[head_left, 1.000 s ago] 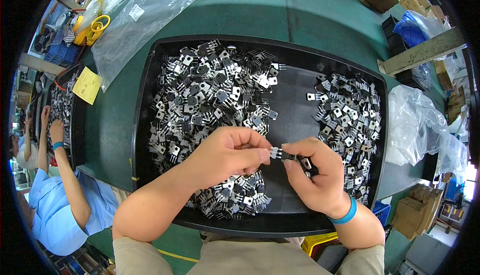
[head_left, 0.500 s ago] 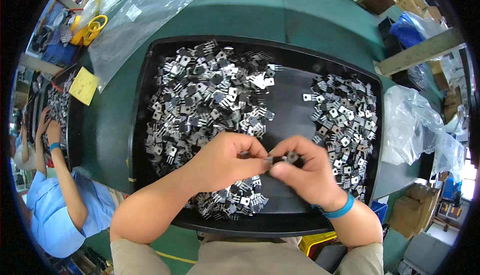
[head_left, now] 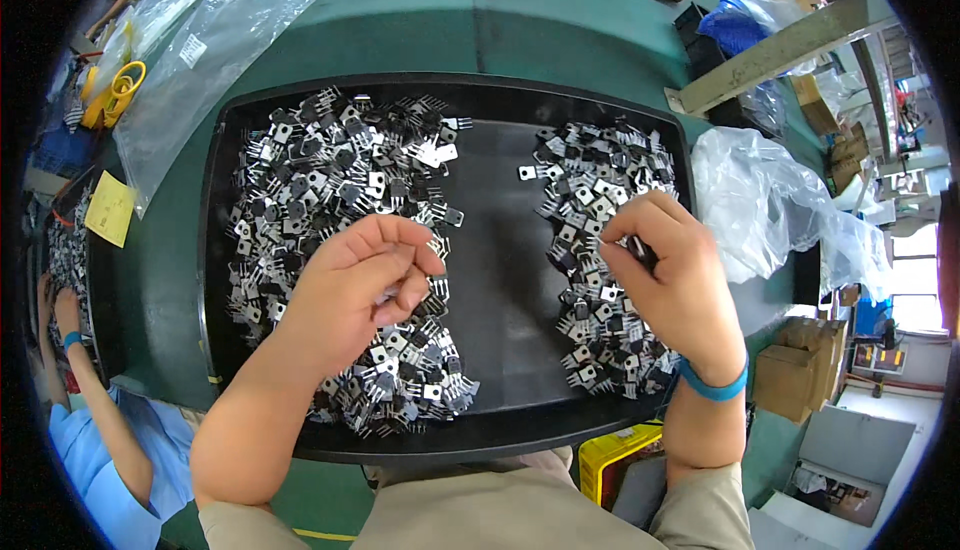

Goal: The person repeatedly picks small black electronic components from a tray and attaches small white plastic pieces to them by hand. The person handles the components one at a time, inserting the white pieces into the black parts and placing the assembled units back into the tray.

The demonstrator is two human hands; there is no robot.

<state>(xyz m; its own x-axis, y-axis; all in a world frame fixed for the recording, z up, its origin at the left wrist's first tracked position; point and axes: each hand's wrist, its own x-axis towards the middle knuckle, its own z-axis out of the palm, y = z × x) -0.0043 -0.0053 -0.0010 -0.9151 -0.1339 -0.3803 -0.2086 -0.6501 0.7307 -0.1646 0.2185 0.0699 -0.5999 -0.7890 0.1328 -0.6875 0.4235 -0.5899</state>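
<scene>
Right hand (head_left: 675,285): thumb and fingers clamped on dark transistors (head_left: 641,249), above right heap (head_left: 600,190). Left hand (head_left: 350,285): fingers bent over left heap (head_left: 325,175); grip contents can't be told. Black tray (head_left: 500,280) holds both heaps. Seemingly partway: smaller right heap done, larger left remaining.

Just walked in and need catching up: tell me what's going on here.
A person is handling small three-legged electronic parts, which lie in two heaps in a black tray. The left hand hovers loosely curled over the larger left heap; the right hand, over the smaller right heap, seems to hold something dark. Bare tray shows between the heaps. At far left, a co-worker reaches into another heap.
</scene>
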